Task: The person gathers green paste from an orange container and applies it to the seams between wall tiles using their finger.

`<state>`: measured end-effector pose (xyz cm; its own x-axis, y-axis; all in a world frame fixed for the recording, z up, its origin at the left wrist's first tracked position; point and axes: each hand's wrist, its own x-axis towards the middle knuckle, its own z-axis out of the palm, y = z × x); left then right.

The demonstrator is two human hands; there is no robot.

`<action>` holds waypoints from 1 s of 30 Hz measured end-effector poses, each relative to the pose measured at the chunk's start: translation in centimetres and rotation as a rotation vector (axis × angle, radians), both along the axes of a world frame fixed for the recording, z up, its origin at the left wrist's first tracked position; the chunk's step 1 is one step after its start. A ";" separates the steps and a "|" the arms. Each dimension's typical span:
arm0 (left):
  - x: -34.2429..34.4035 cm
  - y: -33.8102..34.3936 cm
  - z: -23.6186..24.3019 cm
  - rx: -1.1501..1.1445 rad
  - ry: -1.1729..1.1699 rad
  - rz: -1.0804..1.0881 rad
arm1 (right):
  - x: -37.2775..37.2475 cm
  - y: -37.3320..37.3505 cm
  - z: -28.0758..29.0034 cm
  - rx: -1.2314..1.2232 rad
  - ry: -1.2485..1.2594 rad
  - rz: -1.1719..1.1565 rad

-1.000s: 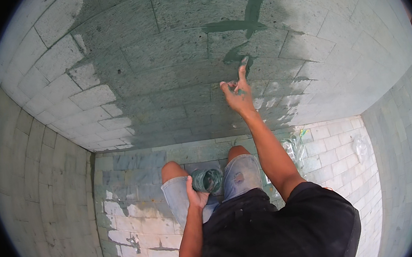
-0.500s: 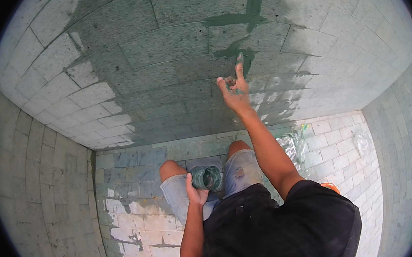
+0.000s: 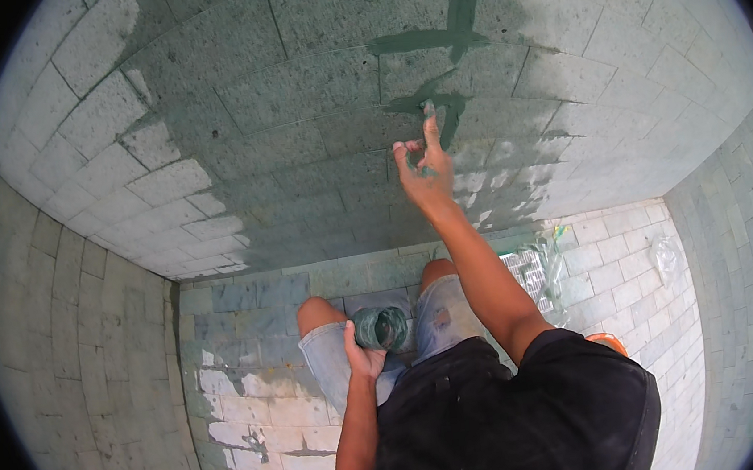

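While your left hand (image 3: 368,358) grips a smeared cup (image 3: 379,329), mouth upward, apparently for easy dipping, your right hand (image 3: 426,170), seemingly empty, points one finger at green paste (image 3: 452,107) on the wall (image 3: 301,89) beyond that grip.

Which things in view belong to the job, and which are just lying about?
In use:
green-smeared container, in the left fingers
green coating on the wall, at the right fingers

Apparently lying about:
clear crumpled plastic
orange object, mostly hidden; use unclear
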<state>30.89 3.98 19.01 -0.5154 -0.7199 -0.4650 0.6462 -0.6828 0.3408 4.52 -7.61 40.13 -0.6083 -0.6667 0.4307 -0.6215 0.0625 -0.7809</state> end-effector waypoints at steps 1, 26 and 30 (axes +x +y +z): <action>0.1 -0.1 -0.1 -0.014 0.001 0.001 | 0.1 0.1 0.4 0.039 0.092 -0.044; -0.5 -0.1 0.3 -0.013 0.034 -0.040 | 3.2 -1.2 3.3 0.394 0.173 0.107; -0.6 -0.2 1.0 -0.029 0.033 -0.040 | 1.6 -0.2 3.0 0.332 0.253 0.310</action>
